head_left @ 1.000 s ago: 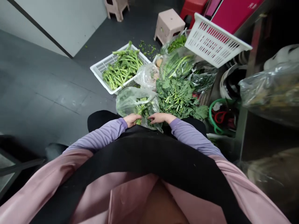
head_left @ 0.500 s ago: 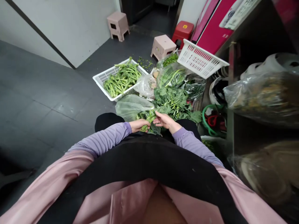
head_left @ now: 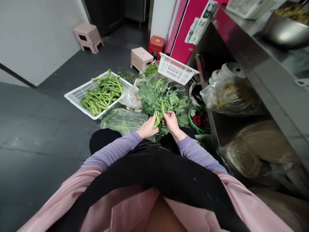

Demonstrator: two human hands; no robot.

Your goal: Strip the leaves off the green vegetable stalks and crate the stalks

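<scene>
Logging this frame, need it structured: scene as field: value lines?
left hand: holds stalk
right hand: at the same stalk, grip unclear
tray: white, holds cut stalks
bag: clear, greens inside, beside tray
leaf pile: beyond hands
basket: white, tilted, beyond pile
stools: two pink, one red

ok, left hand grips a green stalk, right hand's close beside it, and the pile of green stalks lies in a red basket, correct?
Not red: the head view shows the pile in a white basket. Left hand gripping a green stalk, right hand close beside it: correct.
</scene>
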